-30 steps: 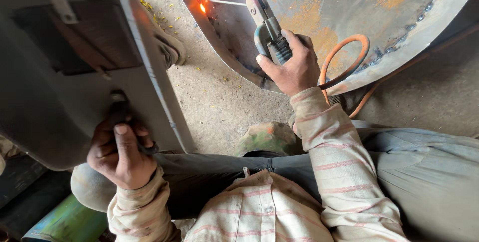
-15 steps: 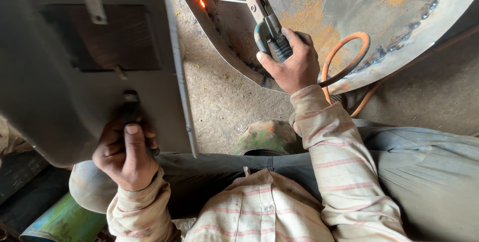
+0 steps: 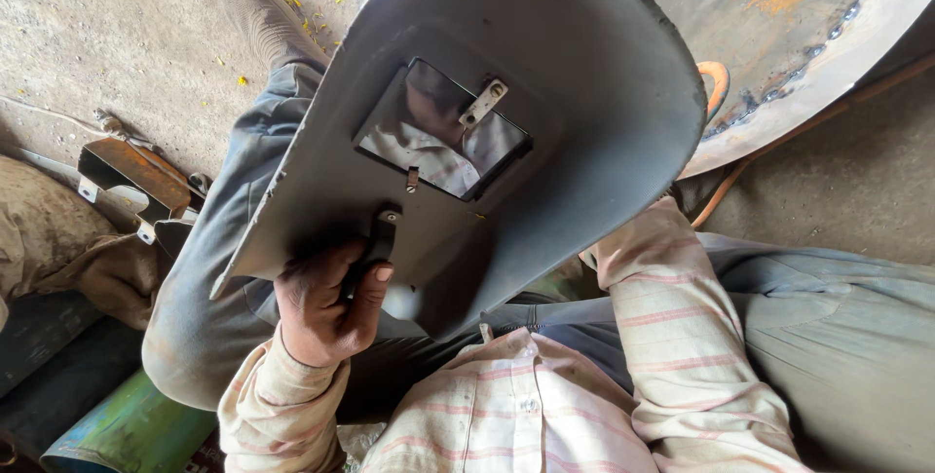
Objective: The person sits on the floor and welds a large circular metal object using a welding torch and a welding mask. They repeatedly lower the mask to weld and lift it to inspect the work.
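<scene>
**Desk:** What does the head view show?

**Photographer:** A seated worker raises a grey welding shield (image 3: 545,74) in front of the lens. The left hand (image 3: 326,302) is clenched round the short dark handle (image 3: 380,239) at the shield's near edge, thumb pressed along it. The shield fills the middle of the frame, tilted, its dark glass window (image 3: 443,137) facing the wearer, a small metal clip (image 3: 484,103) across the top of the window.

**Desk:** And the right hand?

**Photographer:** Hidden behind the shield. Only the striped sleeve (image 3: 672,317) runs up under its right edge, so I cannot tell whether that hand grips anything.

**Desk:** How would the shield handle?

**Photographer:** My reading: a thin, stiff moulded sheet, light enough for one hand, but broad, so it would swing about the handle. The handle is the place to take it; the window looks like the fragile part and best left untouched.

**Desk:** What lies around it?

**Photographer:** Far right, a large rusty round steel plate (image 3: 808,15) with a beaded weld line near its rim, and an orange cable (image 3: 718,78) peeping past the shield. Left, on the sandy floor (image 3: 127,35), a rusty bent bracket (image 3: 131,176); near left, a green cylinder (image 3: 131,429). The worker's grey trousers (image 3: 857,317) stretch out, one boot (image 3: 268,20) at far left.
</scene>
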A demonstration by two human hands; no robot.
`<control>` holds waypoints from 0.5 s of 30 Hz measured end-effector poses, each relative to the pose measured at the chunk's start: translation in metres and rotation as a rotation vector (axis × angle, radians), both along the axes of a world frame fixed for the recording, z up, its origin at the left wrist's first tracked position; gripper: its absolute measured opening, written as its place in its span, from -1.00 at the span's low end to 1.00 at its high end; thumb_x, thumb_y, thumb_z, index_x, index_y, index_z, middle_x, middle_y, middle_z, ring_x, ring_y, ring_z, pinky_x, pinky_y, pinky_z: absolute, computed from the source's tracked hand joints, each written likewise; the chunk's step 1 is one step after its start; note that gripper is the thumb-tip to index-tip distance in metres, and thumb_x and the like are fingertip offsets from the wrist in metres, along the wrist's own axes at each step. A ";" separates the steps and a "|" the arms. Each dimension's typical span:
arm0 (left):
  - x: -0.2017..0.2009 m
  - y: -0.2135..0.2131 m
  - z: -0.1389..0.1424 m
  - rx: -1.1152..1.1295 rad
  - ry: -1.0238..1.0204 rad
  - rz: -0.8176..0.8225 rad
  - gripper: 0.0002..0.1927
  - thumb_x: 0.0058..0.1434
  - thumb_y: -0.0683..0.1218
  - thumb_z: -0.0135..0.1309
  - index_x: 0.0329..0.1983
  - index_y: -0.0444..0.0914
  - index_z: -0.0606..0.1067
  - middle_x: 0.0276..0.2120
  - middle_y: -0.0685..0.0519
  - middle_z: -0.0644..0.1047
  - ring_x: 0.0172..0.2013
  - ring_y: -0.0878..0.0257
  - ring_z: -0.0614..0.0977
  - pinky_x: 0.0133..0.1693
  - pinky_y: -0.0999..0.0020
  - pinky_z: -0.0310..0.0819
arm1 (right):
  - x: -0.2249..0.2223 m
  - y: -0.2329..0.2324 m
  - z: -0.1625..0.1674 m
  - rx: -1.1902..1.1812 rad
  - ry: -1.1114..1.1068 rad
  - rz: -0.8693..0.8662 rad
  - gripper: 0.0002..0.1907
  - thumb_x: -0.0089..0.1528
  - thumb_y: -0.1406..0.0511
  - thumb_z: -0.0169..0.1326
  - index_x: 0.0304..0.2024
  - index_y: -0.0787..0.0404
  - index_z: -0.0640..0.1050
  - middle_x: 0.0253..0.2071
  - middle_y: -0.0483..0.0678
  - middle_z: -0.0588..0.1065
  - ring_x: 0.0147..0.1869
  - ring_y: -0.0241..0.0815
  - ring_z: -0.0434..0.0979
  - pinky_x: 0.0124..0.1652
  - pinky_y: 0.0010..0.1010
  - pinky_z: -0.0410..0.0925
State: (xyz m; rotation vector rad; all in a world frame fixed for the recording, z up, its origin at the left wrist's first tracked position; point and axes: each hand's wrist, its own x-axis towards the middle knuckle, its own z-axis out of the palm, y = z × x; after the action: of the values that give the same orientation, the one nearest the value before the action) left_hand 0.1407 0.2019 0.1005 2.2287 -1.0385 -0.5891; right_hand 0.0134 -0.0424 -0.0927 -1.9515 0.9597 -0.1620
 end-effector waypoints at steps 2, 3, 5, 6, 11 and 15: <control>0.000 0.000 0.000 0.001 -0.002 -0.002 -0.89 0.22 -0.21 0.22 -0.24 -0.33 0.53 -0.50 -0.02 0.50 -0.55 0.12 0.49 -0.42 0.29 0.35 | -0.003 0.001 -0.002 0.002 0.004 -0.001 -0.41 0.06 0.09 0.36 0.05 0.25 0.60 -0.07 0.09 0.56 -0.01 0.04 0.59 -0.02 -0.18 0.44; 0.001 0.000 0.000 0.006 -0.007 0.003 -0.88 0.22 -0.20 0.22 -0.24 -0.34 0.53 -0.50 -0.02 0.51 -0.55 0.13 0.49 -0.43 0.29 0.35 | -0.003 0.001 -0.003 0.000 0.005 -0.001 -0.42 0.06 0.09 0.36 0.05 0.25 0.60 -0.07 0.09 0.56 -0.01 0.04 0.59 -0.02 -0.18 0.44; 0.002 0.000 -0.001 0.001 -0.037 0.000 -0.87 0.22 -0.20 0.23 -0.23 -0.34 0.53 -0.49 -0.03 0.51 -0.54 0.11 0.49 -0.41 0.29 0.36 | -0.004 0.000 -0.006 0.000 0.006 -0.002 -0.42 0.06 0.10 0.36 0.05 0.24 0.60 -0.07 0.09 0.56 -0.02 0.04 0.60 -0.03 -0.18 0.44; 0.003 0.001 -0.001 -0.010 -0.064 -0.009 -0.86 0.22 -0.19 0.24 -0.23 -0.34 0.52 -0.48 -0.04 0.50 -0.52 0.09 0.49 -0.40 0.28 0.35 | -0.004 0.000 -0.008 -0.004 0.006 -0.003 -0.43 0.06 0.10 0.36 0.05 0.24 0.60 -0.07 0.09 0.57 -0.02 0.04 0.60 -0.03 -0.18 0.44; 0.003 0.008 -0.002 -0.005 -0.118 0.066 -0.86 0.30 -0.14 0.20 -0.21 -0.33 0.53 -0.49 -0.03 0.50 -0.52 0.15 0.46 -0.40 0.29 0.33 | -0.004 -0.003 -0.006 -0.017 0.002 -0.013 -0.45 0.07 0.10 0.35 0.04 0.23 0.60 -0.08 0.08 0.58 -0.03 0.04 0.61 -0.04 -0.18 0.44; 0.003 0.017 -0.003 -0.098 0.077 0.350 -0.80 0.40 -0.11 0.11 -0.10 -0.39 0.54 -0.49 0.03 0.53 -0.58 0.30 0.45 -0.51 0.40 0.30 | -0.001 -0.002 0.009 -0.033 0.003 -0.080 -0.46 0.07 0.11 0.34 0.03 0.21 0.60 -0.08 0.08 0.59 -0.04 0.05 0.62 -0.04 -0.18 0.44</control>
State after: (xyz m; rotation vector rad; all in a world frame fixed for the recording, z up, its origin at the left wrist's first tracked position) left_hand 0.1437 0.2186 0.0973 2.2121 -0.6044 -0.4540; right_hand 0.0127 -0.0445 -0.0838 -1.9452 1.0443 -0.2219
